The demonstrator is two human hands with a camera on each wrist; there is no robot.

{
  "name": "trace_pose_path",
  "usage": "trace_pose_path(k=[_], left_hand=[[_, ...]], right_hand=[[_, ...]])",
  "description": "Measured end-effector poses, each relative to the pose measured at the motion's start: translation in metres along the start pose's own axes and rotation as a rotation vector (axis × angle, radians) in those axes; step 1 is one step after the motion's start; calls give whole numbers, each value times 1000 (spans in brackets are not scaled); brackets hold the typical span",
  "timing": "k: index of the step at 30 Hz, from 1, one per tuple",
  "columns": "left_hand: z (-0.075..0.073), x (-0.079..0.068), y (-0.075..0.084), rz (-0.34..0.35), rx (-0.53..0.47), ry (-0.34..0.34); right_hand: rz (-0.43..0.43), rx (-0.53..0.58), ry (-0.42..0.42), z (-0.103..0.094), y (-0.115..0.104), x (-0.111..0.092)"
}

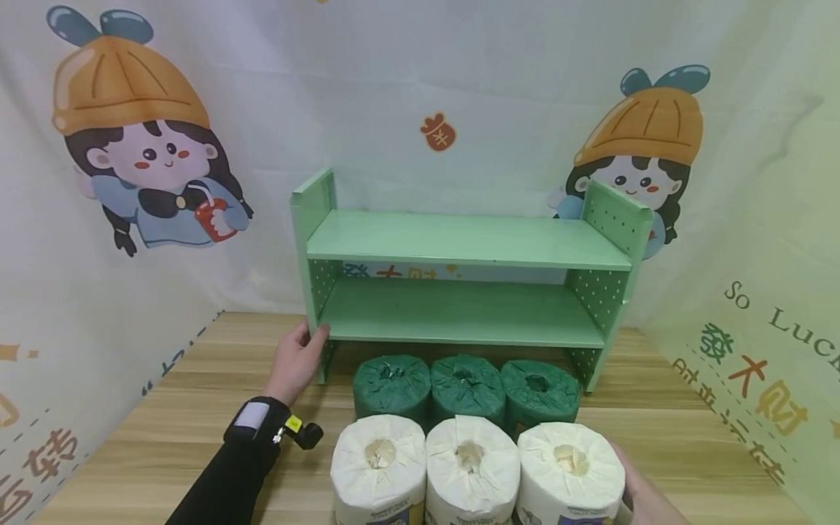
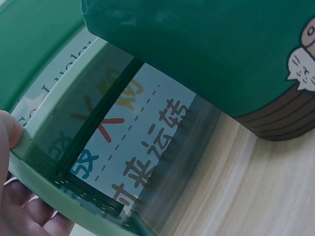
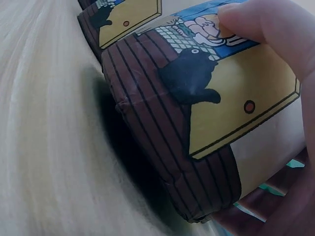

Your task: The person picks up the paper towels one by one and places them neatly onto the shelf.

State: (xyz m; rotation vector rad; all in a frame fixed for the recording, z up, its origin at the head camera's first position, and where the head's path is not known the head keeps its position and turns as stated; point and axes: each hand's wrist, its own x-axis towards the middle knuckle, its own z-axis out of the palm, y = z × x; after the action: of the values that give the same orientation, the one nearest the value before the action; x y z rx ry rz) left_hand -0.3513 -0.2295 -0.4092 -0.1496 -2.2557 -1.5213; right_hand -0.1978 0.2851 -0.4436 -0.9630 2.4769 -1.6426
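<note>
At the left end of a light green two-tier shelf (image 1: 469, 239), my left hand (image 1: 295, 364) grips the side panel, thumb on the front edge and fingers around the outside. My right hand (image 1: 646, 492) holds the rightmost of three cream-wrapped toilet rolls (image 1: 571, 470). In the right wrist view the thumb (image 3: 241, 17) lies across its printed wrapper and the other fingers curl behind it; a dark shadow shows under its lower edge. The middle cream roll (image 1: 472, 474) and left cream roll (image 1: 379, 470) stand beside it in a row.
Three green-wrapped toilet rolls (image 1: 467, 386) stand in a row between the cream rolls and the shelf. Wood-grain table (image 1: 190, 408) lies under everything. Printed cloth (image 1: 367, 95) with cartoon figures hangs behind and at both sides.
</note>
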Motion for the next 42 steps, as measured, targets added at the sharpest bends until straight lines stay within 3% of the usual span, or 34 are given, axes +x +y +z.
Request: trace_pose_path(k=[3, 6, 10, 13, 18, 27, 33, 37, 42], left_hand=[[-1, 0, 0, -3, 5, 8], [-1, 0, 1, -2, 14, 12], [-1, 0, 2, 2, 8, 1], [-1, -1, 3, 0, 2, -1], [-1, -2, 2, 0, 15, 15], [-1, -1, 3, 2, 9, 13], [0, -1, 4, -4, -1, -5], [0, -2, 4, -12, -7, -13], [-1, 0, 1, -18, -8, -6]], right_hand=[[97, 23, 1, -1, -5, 0], [112, 24, 15, -3, -5, -1], [-19, -37, 35, -8, -2, -4], [-69, -82, 48, -11, -2, -5], [-37, -91, 45, -16, -9, -6], [-67, -99, 81, -24, -26, -3], [-125, -106, 46, -27, -53, 14], [-153, -36, -9, -30, -72, 30], [-187, -81, 43, -32, -89, 53]])
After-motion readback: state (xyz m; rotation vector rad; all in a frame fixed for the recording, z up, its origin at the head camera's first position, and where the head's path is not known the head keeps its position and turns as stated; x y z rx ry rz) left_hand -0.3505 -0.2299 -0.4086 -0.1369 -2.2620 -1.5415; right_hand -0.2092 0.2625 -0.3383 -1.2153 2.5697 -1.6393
